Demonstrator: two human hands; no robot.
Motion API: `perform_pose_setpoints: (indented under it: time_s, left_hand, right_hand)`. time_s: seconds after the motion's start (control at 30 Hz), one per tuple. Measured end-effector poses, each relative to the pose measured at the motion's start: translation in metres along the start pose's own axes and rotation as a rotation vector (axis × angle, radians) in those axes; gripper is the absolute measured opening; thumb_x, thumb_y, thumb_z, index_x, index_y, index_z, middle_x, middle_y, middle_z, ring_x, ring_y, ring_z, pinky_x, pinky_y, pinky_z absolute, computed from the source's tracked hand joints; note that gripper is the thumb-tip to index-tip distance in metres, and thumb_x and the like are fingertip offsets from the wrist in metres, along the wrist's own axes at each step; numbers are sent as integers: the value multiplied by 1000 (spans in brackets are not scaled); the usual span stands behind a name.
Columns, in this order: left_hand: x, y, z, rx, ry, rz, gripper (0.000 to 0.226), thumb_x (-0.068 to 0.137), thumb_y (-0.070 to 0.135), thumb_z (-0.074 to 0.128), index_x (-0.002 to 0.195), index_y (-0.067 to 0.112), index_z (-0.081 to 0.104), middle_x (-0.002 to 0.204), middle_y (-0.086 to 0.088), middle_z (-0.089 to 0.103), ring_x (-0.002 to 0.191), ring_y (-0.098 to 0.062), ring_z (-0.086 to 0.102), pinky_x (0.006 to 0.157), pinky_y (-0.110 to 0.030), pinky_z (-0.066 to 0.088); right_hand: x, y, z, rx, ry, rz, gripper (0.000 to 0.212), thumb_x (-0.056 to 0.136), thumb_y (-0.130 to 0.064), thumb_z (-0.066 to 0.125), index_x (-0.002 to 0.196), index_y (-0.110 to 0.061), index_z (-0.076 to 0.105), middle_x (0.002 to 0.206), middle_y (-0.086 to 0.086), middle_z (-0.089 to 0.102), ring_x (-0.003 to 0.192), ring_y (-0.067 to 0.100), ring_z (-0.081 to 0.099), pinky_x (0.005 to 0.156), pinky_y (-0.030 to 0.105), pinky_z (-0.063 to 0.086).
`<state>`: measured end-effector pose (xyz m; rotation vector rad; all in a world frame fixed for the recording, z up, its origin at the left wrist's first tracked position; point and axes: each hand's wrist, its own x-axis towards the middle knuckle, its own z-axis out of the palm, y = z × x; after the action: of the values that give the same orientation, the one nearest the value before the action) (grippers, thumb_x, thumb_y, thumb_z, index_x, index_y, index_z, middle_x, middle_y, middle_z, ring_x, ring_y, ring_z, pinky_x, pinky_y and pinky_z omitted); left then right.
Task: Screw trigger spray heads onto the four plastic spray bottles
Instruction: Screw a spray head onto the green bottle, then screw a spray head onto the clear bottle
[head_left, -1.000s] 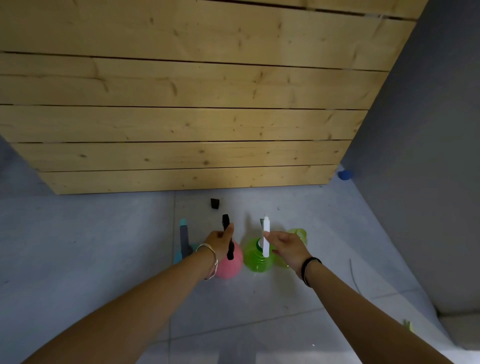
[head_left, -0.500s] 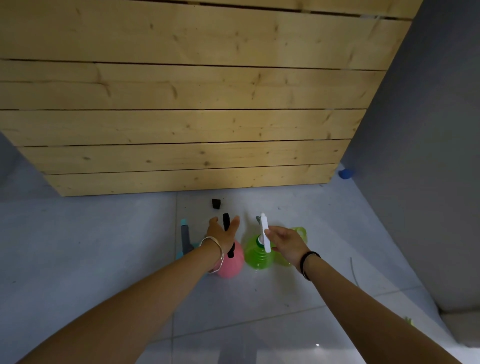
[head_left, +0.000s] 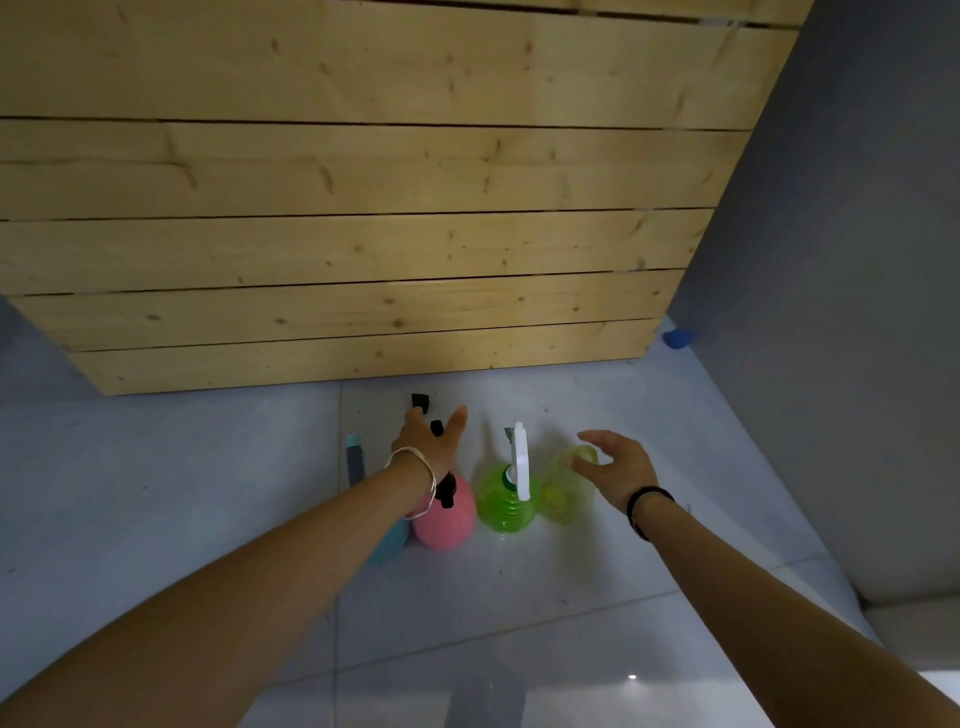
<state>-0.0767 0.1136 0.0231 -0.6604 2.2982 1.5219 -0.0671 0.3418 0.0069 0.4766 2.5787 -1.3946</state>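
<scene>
I can read no brand, label or writing on any of the 4 bottles standing in a row on the grey tiled floor (head_left: 571, 582), near the foot of the wooden plank wall (head_left: 363, 234). My left hand (head_left: 428, 444) reaches past the pink bottle (head_left: 445, 519) with fingers spread, holding nothing, its fingertips beside a small black piece (head_left: 420, 401) lying just before the planks' bottom edge. The pink bottle carries a black spray head (head_left: 445, 491); the teal bottle (head_left: 387, 545), partly hidden under my forearm, has a grey one (head_left: 355, 462). My right hand (head_left: 618, 467) hovers open, fingers curled loosely, just beside the pale yellow-green bottle (head_left: 563, 491), whose neck is bare. The bright green bottle (head_left: 505, 501) between wears a white spray head (head_left: 521, 462). Open floor lies toward me and to the left; a grey wall (head_left: 831, 312) closes the right side, with a blue object (head_left: 678, 338) in its far corner.
</scene>
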Motion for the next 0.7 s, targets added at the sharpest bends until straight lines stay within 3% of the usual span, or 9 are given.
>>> perform_pose_setpoints:
  time_s: [0.1,0.27,0.37,0.47,0.63,0.7]
  left_hand:
    - [2,6,0,16,-14,-27,81,89,55,44,149,9,12,154,-13,25,138,-32,33,111,-41,28]
    - [1,21,-2,162,8,2,84,86,59,46,148,8,18,148,-15,35,133,-34,39,109,-41,34]
    - [-3,39,1,345,92,131,86,83,61,49,146,8,25,148,-15,37,136,-32,35,111,-43,32]
    - [-13,67,21,322,96,313,83,80,61,55,143,12,33,149,-11,36,139,-29,31,114,-41,28]
    - [-40,106,77,305,-178,433,108,54,71,67,143,24,30,149,-3,36,135,-24,36,104,-33,34]
    - [-55,111,111,371,-339,471,117,47,63,75,145,26,23,150,-2,33,137,-23,34,109,-34,33]
  right_hand:
    - [0,11,0,46,12,38,36,77,-9,74,112,-8,67,120,12,66,115,26,59,101,37,45]
    - [2,11,-9,53,28,24,29,75,-12,77,103,-6,71,116,11,68,114,25,59,98,34,46]
    - [4,-11,-42,76,0,-36,30,73,-13,79,99,-1,72,110,14,70,110,26,61,97,32,47]
    - [1,-41,-93,86,-66,-89,30,71,-17,80,98,-4,72,106,13,71,104,25,64,96,34,49]
    - [-17,-62,-160,156,-159,-131,20,73,-19,78,92,-16,72,100,-1,71,93,11,65,85,21,52]
    - [-28,-51,-181,243,-152,-121,15,75,-15,77,89,-18,72,96,-1,72,90,10,67,88,23,54]
